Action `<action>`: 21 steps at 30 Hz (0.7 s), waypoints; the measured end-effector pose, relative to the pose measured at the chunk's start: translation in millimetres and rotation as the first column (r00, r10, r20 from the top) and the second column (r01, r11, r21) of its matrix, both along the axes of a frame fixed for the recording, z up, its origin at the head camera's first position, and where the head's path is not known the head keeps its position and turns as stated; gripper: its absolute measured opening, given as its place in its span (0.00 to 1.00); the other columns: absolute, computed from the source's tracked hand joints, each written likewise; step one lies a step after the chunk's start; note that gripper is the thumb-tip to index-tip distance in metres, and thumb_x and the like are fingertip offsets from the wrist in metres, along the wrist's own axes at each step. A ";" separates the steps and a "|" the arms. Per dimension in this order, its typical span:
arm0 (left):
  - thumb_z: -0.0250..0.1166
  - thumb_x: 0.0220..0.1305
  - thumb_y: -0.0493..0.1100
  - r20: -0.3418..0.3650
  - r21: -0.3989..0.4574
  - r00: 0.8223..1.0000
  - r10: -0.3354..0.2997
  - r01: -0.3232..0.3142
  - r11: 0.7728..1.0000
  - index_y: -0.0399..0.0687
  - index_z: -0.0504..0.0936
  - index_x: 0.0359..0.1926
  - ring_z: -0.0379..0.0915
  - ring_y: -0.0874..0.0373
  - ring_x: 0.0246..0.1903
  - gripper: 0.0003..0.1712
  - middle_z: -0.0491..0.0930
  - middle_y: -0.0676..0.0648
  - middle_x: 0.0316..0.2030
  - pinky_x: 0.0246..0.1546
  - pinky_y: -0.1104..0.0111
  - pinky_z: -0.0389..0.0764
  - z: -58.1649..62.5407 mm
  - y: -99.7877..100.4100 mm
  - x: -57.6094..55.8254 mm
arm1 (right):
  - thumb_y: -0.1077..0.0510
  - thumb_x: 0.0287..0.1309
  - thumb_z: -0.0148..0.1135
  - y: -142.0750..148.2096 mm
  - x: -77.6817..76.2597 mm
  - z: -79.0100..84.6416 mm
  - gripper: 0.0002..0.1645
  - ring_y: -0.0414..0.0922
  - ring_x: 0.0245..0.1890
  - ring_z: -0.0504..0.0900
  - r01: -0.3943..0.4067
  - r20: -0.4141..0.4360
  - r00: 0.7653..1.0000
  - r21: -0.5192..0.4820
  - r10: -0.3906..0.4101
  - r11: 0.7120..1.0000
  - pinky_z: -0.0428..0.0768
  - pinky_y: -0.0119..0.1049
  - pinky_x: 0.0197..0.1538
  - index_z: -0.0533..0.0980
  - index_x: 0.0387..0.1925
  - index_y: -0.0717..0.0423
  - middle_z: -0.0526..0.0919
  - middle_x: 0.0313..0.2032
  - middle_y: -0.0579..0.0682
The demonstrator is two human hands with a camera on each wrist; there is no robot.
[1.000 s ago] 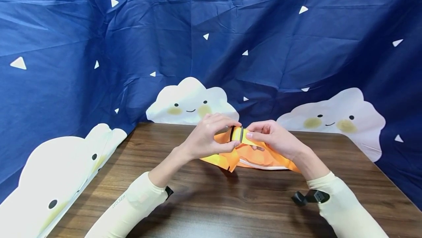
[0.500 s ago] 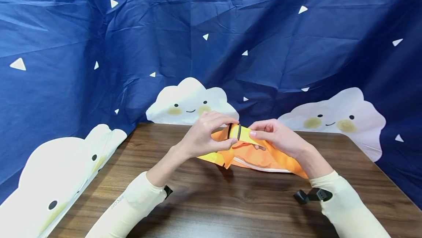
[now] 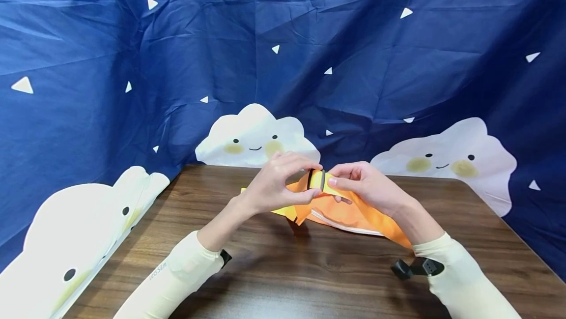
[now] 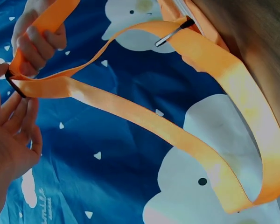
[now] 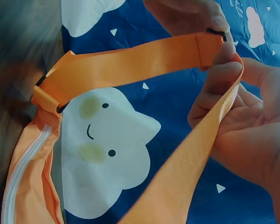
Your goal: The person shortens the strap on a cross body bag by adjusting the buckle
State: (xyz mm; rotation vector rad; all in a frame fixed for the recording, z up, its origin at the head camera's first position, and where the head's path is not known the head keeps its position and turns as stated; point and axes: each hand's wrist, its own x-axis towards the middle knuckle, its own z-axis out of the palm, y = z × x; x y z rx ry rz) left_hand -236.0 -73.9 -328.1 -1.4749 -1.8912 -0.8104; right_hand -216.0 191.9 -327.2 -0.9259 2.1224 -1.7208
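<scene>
My left hand [image 3: 276, 184] pinches a black slide buckle [image 4: 14, 84] between thumb and fingers, above the table. An orange webbing strap [image 4: 144, 121] runs through this buckle and hangs in a long loop. Close by on the right, my right hand [image 3: 373, 188] grips the strap between thumb and fingers just beyond the buckle; a length of it droops below that hand. Beneath the hands lies an orange fabric bag [image 3: 342, 211] with a white zipper [image 5: 23, 172]. Where the strap joins the bag, a second black ring [image 5: 61, 108] shows in the right wrist view.
The brown wooden table [image 3: 274, 270] extends toward the front and both sides. Behind it hangs a blue cloth [image 3: 283, 63] with white triangles and smiling clouds. A black wrist device [image 3: 417, 266] sits at the right cuff.
Both hands shift slightly left, then back right, with the buckle between them. The strap length below the right hand hangs a little lower, and a yellow strap edge now shows left of the left hand.
</scene>
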 end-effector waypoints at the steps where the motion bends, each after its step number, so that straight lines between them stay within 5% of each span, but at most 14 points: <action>1: 0.76 0.57 0.50 0.000 -0.006 1.000 0.001 -0.001 1.000 0.45 0.85 0.53 0.73 0.63 0.54 0.25 0.84 0.53 0.49 0.53 0.61 0.68 -1.1 0.5 0.2 | 0.59 0.72 0.62 -0.8 0.4 -0.6 0.11 0.50 0.23 0.72 -0.001 0.000 1.000 0.001 0.001 1.000 0.72 0.35 0.30 0.82 0.47 0.63 0.72 0.22 0.56; 12: 0.76 0.57 0.49 -0.012 0.010 1.000 0.020 -0.020 1.000 0.44 0.85 0.53 0.75 0.63 0.53 0.25 0.84 0.53 0.50 0.53 0.61 0.68 2.2 -3.8 -0.1 | 0.56 0.71 0.62 10.0 -2.0 2.4 0.13 0.51 0.25 0.72 0.039 0.040 0.998 0.061 -0.041 0.997 0.71 0.37 0.30 0.82 0.47 0.62 0.72 0.22 0.56; 21: 0.76 0.56 0.51 -0.012 -0.009 0.999 0.033 -0.033 0.999 0.46 0.85 0.53 0.73 0.63 0.55 0.26 0.84 0.54 0.49 0.53 0.62 0.67 -0.9 -0.3 0.4 | 0.59 0.71 0.62 4.9 -0.7 0.0 0.11 0.47 0.19 0.67 -0.005 0.011 1.000 -0.001 0.005 1.000 0.65 0.36 0.23 0.81 0.46 0.64 0.71 0.21 0.52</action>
